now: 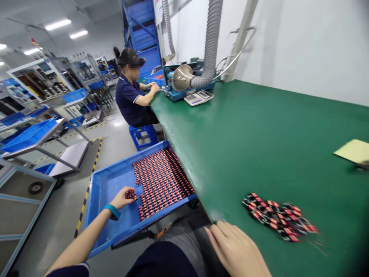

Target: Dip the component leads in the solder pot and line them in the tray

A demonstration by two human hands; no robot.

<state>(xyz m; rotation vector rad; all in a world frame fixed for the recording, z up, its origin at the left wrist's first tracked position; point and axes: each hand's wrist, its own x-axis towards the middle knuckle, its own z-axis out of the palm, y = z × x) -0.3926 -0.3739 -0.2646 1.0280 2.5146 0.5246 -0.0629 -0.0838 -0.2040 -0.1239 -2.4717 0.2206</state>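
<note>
My left hand (123,197), with a blue wristband, reaches into a blue tray (109,188) at my left and is closed on a few small red-and-black parts (131,194). Many more such parts (163,177) stand in neat rows on the tray's right half. My right hand (233,248) rests at the near edge of the green table (259,134), its fingers lying together and flat, holding nothing. A loose pile of the same red-and-black parts (278,221) lies on the table just right of that hand.
A yellow paper (353,151) lies at the table's right edge. Farther along sit a calculator (198,97), a blue machine (180,82) with a grey exhaust hose (210,42), and a seated person (132,92) on a blue stool. Racks with blue trays (29,134) stand left.
</note>
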